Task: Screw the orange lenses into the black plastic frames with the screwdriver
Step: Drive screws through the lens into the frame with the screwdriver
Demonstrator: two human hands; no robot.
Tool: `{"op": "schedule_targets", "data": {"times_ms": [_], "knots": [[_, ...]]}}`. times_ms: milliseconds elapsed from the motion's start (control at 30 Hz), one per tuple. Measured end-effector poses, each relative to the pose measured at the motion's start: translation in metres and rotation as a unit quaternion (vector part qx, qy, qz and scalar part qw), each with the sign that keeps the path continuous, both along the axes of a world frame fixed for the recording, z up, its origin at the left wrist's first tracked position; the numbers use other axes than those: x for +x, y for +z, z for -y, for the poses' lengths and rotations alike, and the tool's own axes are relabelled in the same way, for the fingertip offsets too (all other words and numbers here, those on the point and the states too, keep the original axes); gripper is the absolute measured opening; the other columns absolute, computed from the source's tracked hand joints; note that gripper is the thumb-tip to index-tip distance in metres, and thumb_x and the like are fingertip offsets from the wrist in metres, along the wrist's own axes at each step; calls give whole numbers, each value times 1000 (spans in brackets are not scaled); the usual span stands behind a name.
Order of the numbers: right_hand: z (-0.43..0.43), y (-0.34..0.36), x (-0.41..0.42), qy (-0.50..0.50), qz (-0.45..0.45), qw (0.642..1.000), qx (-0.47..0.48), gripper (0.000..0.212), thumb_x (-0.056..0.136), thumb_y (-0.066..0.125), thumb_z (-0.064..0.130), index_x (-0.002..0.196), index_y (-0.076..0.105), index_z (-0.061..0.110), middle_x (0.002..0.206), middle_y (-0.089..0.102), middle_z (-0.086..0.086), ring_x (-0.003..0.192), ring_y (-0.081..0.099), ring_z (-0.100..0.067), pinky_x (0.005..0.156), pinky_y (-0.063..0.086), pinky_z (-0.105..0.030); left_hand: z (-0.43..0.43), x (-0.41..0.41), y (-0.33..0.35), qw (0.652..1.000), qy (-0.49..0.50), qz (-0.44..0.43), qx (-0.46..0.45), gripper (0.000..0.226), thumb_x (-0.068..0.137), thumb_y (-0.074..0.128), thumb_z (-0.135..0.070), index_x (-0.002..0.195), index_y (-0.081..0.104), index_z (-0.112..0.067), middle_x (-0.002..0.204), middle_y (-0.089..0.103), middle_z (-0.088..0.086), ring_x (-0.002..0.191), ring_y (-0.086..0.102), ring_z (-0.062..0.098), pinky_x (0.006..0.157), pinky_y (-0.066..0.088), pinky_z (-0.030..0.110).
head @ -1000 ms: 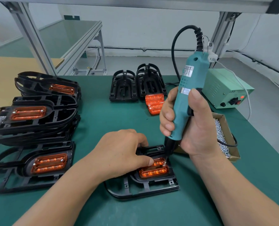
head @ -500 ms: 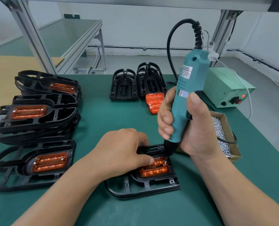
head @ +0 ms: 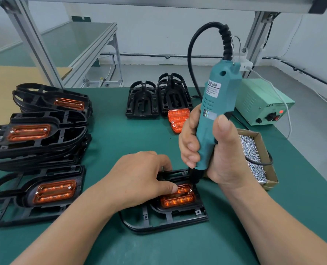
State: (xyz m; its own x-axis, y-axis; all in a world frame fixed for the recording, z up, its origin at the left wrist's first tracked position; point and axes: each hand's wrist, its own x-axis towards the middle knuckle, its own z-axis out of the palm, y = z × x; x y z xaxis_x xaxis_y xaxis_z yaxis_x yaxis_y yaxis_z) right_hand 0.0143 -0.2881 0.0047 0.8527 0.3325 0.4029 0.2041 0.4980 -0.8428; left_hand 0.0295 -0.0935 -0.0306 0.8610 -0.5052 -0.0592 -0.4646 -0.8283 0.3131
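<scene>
A black plastic frame (head: 164,220) lies on the green mat in front of me with an orange lens (head: 178,199) seated in it. My left hand (head: 137,178) rests on the frame's left part, thumb pressing the lens's top edge. My right hand (head: 212,150) grips the teal electric screwdriver (head: 218,104) upright, its black tip (head: 193,180) down at the lens's upper right corner, where a screw shows. A box of screws (head: 254,157) sits right of my right hand.
Finished frames with lenses are stacked at the left (head: 36,134), one lying flat at the front left (head: 34,194). Two empty frames (head: 158,98) and loose orange lenses (head: 178,117) lie at the back. A green power unit (head: 262,104) stands at the right rear.
The screwdriver's body has tilted slightly and its top has shifted a little left while the tip stays at the lens corner. My left hand has stayed in place.
</scene>
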Motion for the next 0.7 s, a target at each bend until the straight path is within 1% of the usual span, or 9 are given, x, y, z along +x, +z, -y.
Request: {"op": "schedule_targets", "data": {"times_ms": [67, 167, 267, 400, 500, 600, 700], "knots": [[-1, -1, 1, 3, 1, 1000, 1, 56, 86, 77, 64, 98, 53, 15, 67, 50, -4, 46, 45, -14, 48, 44, -24, 0, 0, 0, 1000, 0, -1, 2, 51, 70, 60, -84, 108, 57, -49, 93, 59, -20, 87, 58, 5, 72, 47, 33], [-4, -3, 1, 7, 3, 1000, -5, 56, 86, 77, 64, 99, 55, 15, 67, 51, -4, 47, 46, -14, 48, 44, -24, 0, 0, 0, 1000, 2, -4, 0, 56, 70, 60, -82, 114, 59, -47, 95, 61, -19, 91, 61, 6, 81, 52, 35], [-4, -4, 2, 21, -5, 1000, -3, 54, 86, 78, 63, 100, 56, 15, 66, 50, -4, 46, 46, -14, 47, 44, -24, 1, 0, 1, 1000, 3, -10, 1, 59, 71, 61, -82, 120, 60, -48, 100, 63, -19, 96, 63, 7, 86, 54, 38], [0, -4, 2, 37, -16, 999, 16, 49, 87, 81, 53, 99, 55, 13, 65, 48, -5, 46, 44, -15, 45, 41, -24, 1, 0, 2, 1000, 2, -12, 4, 57, 72, 63, -81, 118, 59, -46, 101, 64, -19, 95, 62, 8, 85, 54, 37], [4, -2, 0, 43, -19, 998, 33, 52, 84, 83, 51, 99, 54, 9, 64, 47, -8, 45, 44, -16, 44, 41, -26, 2, 0, 4, 1000, 1, -20, 3, 54, 73, 65, -80, 116, 59, -47, 99, 64, -18, 94, 62, 7, 84, 54, 37], [6, 2, -1, 39, -8, 998, 52, 55, 83, 84, 47, 97, 52, 4, 61, 45, -10, 43, 43, -17, 42, 42, -26, 2, -1, 6, 1000, -5, -21, 7, 49, 76, 68, -78, 113, 59, -47, 100, 63, -17, 94, 61, 8, 84, 53, 36], [8, 6, -1, 40, 15, 998, 52, 51, 82, 83, 41, 97, 53, 2, 59, 46, -10, 42, 42, -17, 42, 42, -27, 3, -2, 8, 1000, -14, -16, 11, 48, 79, 68, -77, 115, 58, -46, 102, 62, -17, 96, 60, 9, 84, 53, 36]]}}
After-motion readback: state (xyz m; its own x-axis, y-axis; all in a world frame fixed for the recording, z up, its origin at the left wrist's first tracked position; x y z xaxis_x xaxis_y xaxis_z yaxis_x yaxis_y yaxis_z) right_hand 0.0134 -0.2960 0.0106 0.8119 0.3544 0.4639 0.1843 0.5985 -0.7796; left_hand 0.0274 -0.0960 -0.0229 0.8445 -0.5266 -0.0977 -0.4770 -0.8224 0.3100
